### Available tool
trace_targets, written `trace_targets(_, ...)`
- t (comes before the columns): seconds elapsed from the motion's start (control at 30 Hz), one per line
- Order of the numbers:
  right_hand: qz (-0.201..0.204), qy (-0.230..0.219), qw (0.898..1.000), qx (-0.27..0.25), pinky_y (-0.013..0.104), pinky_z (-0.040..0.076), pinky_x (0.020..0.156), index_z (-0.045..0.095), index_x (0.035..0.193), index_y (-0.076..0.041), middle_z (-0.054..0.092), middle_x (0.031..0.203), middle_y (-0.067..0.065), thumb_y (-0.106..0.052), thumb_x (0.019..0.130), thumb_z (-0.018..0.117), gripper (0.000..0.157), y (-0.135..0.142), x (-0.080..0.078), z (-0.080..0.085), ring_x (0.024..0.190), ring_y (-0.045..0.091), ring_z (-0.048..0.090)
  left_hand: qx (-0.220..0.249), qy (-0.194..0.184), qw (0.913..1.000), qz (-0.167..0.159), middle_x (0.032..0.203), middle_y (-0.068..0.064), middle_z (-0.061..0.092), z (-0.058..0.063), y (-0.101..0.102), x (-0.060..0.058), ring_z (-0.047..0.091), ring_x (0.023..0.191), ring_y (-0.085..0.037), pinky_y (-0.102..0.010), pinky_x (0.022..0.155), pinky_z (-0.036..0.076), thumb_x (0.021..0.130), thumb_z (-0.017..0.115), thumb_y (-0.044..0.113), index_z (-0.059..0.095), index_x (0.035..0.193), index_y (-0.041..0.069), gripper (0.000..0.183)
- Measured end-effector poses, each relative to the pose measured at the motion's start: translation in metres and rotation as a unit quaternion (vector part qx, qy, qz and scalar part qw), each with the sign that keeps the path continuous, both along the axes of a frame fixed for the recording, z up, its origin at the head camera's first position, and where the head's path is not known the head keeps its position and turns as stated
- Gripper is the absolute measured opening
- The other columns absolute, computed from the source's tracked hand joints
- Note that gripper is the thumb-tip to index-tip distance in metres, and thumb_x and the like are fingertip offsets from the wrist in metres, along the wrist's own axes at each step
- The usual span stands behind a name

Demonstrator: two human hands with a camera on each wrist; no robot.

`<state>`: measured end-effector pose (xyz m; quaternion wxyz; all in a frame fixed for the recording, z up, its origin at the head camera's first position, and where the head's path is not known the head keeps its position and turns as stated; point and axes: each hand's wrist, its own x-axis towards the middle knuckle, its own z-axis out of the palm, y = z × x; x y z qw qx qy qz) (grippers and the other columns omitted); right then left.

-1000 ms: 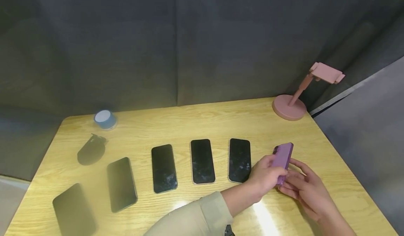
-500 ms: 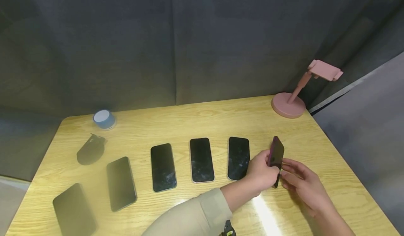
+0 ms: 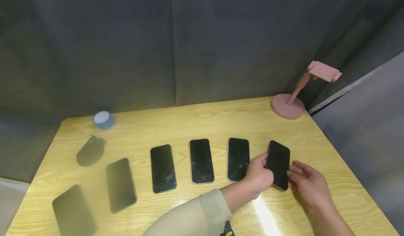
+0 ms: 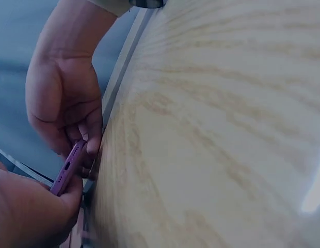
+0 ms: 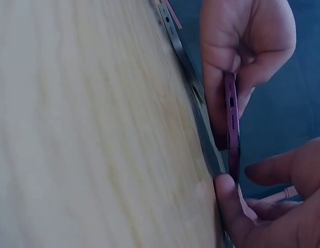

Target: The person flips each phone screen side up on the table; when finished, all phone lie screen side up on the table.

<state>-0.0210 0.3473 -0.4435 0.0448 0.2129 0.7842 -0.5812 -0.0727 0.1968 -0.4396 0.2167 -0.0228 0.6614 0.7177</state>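
In the head view a smartphone (image 3: 278, 165) stands tilted with its black screen facing me, at the right end of a row of phones. My left hand (image 3: 259, 174) grips its left edge, thumb on the screen side. The wrist views show the phone's purple frame, with the charging port on its bottom edge. My right hand (image 3: 310, 185) is at the right edge, fingers relaxed. In the right wrist view one right fingertip touches the back of the phone, and another right finger (image 5: 271, 169) stands slightly off the screen side.
Several phones lie screen up on the wooden table (image 3: 221, 120), the nearest one (image 3: 238, 159) beside my left hand. A pink phone stand (image 3: 288, 106) is at the back right. A blue round speaker-like object (image 3: 104, 120) and a dark pouch-like thing (image 3: 91, 151) are at the left.
My left hand has turned the phone over from its purple back to its black screen and lowered it slightly. The right hand has stayed by its right edge.
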Motion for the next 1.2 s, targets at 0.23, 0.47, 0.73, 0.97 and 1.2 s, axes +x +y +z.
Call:
trace_targets(0.23,-0.011,-0.002,0.999,0.035,0.031,0.059,0.071,0.044,0.143,0.011,0.054,0.134,0.030,-0.005,0.095,0.065,0.054,0.004,-0.005,-0.003,0.084,0.011,0.069,-0.120,0.038,0.9913,-0.040,0.110,0.001,0.065,0.005,-0.002,-0.002,0.058,0.101,-0.011,-0.026,0.087,0.048,0.080,0.064,-0.004,0.065,0.128,0.004,0.050)
trace_targets(0.47,-0.042,-0.024,0.995,0.085,0.028,0.058,0.068,0.052,0.140,0.007,0.061,0.129,0.025,-0.010,0.092,0.072,0.055,0.008,-0.005,-0.008,0.082,0.009,0.069,-0.149,0.033,0.9863,-0.062,0.129,-0.001,0.050,0.011,-0.003,0.002,0.047,0.122,-0.013,-0.029,0.100,0.042,0.082,0.069,0.007,0.061,0.136,0.004,0.054)
trace_targets(0.73,-0.046,-0.003,0.997,0.068,0.030,0.059,0.070,0.054,0.137,0.008,0.066,0.121,0.021,-0.005,0.090,0.072,0.052,0.010,-0.006,-0.009,0.083,0.011,0.070,-0.150,0.034,0.9859,-0.067,0.133,0.001,0.054,0.015,-0.002,0.003,0.051,0.115,-0.013,-0.033,0.095,0.046,0.079,0.072,0.008,0.052,0.146,0.015,0.070)
trace_targets(0.97,-0.046,-0.004,0.998,0.051,0.031,0.059,0.071,0.054,0.138,0.007,0.068,0.119,0.016,-0.007,0.091,0.072,0.053,0.012,-0.009,-0.009,0.084,0.011,0.070,-0.171,0.029,0.9820,-0.075,0.138,0.006,0.055,0.016,-0.003,0.003,0.049,0.124,-0.013,-0.037,0.100,0.044,0.079,0.074,0.011,0.053,0.145,0.019,0.070)
trace_targets(1.2,-0.038,-0.012,0.998,0.058,0.030,0.059,0.070,0.053,0.139,0.006,0.067,0.122,0.017,-0.009,0.092,0.072,0.053,0.014,-0.018,-0.009,0.084,0.011,0.070,-0.193,0.040,0.9748,-0.104,0.136,0.007,0.057,0.014,-0.005,-0.002,0.048,0.125,-0.010,-0.032,0.098,0.045,0.080,0.073,0.015,0.057,0.141,0.020,0.063)
